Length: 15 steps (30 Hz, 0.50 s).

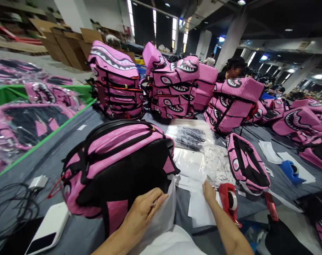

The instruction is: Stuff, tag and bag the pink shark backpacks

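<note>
My left hand [147, 205] is closed, pinching the edge of a thin translucent white plastic bag or sheet [170, 209] that hangs down in front of me. Just beyond it lies a pink and black backpack [142, 170], its black back panel turned toward me. My right hand [209, 192] is closed over a pile of white paper sheets [200, 212]; what its fingers grip, if anything, is hidden. Right beside that hand stands a red tape dispenser [228, 202]. Small white tags or packets [219, 163] lie heaped past the fingers.
Stacked pink shark-face backpacks [174, 88] line the table's far side. A smaller pink bag [247, 163] and a blue tape dispenser [292, 171] are on the right. At left are a white power bank [47, 226], black cables [14, 202] and a green-edged bin [44, 141] of plastic-wrapped bags.
</note>
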### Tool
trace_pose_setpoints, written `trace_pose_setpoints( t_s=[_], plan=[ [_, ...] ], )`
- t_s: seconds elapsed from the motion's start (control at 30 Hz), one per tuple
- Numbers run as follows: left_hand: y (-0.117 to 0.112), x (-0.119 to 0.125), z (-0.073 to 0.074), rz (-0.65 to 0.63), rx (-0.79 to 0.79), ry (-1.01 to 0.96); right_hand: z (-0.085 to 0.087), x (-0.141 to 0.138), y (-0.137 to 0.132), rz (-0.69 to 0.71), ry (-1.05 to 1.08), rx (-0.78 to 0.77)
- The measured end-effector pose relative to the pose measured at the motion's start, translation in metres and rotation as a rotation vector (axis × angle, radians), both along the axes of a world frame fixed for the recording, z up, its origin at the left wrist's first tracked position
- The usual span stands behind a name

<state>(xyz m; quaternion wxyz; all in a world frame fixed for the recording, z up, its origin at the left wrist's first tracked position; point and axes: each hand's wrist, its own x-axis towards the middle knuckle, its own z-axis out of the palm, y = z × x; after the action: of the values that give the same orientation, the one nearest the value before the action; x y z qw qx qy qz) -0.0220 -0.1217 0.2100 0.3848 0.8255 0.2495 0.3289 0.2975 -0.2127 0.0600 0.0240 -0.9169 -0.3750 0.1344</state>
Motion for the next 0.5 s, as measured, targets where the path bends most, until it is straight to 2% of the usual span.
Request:
trace_pose_setpoints(
  t_s=[0.07,0.13,0.2,0.23,0.3,0.33,0.4,0.5],
  plan=[
    [0.002,-0.005,0.01,-0.046,0.117,0.004,0.011,-0.004,0.006,0.013,-0.067,0.007],
    [0.005,-0.007,0.019,-0.083,0.279,0.008,0.043,-0.014,0.018,0.142,-0.072,0.18],
    [0.006,-0.006,0.026,-0.106,0.448,0.012,0.088,-0.033,0.032,0.453,0.092,0.492],
    [0.007,-0.005,0.03,-0.11,0.529,0.011,0.113,-0.047,0.037,0.674,0.248,0.646],
    [0.009,-0.004,0.039,-0.086,0.685,-0.007,0.155,-0.079,0.044,1.057,0.574,0.786],
    [0.009,-0.006,0.045,-0.062,0.754,-0.026,0.17,-0.094,0.046,1.157,0.661,0.819],
    [0.011,-0.012,0.059,0.024,0.859,-0.097,0.187,-0.117,0.052,1.201,0.737,0.87],
    [0.013,-0.033,0.076,0.197,0.853,-0.151,0.198,-0.12,0.07,1.066,0.733,0.998]
  ],
)
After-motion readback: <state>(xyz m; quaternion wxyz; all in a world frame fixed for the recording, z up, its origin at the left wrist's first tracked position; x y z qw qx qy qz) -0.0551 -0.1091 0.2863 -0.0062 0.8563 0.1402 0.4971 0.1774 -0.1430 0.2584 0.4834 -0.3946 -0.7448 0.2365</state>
